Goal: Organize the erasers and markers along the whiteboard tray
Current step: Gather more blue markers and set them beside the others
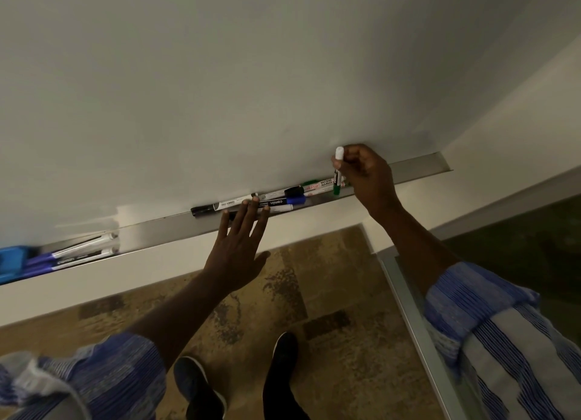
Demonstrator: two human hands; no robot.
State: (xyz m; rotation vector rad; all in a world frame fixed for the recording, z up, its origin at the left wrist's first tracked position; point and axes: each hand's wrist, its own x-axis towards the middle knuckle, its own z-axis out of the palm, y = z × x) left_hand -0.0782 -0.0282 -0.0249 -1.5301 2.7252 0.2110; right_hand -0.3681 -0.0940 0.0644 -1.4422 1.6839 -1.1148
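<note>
Presently, a white-barrelled green-capped marker (337,174) is pinched upright by the right grip (364,174) near the right end of the metal whiteboard tray (418,168). Black and blue markers (270,201) mid-tray are touched by the straight, spread fingers of the left grip (239,247). A blue eraser (12,259) is seen at the left end.

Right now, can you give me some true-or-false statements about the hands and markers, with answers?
1. The right hand holds a marker upright. True.
2. The left hand grips a marker. False: its fingers are straight, tips at the middle markers.
3. A blue eraser lies at the tray's left end. True.
4. All markers lie in one group. False: other markers lie beside the eraser.
</note>
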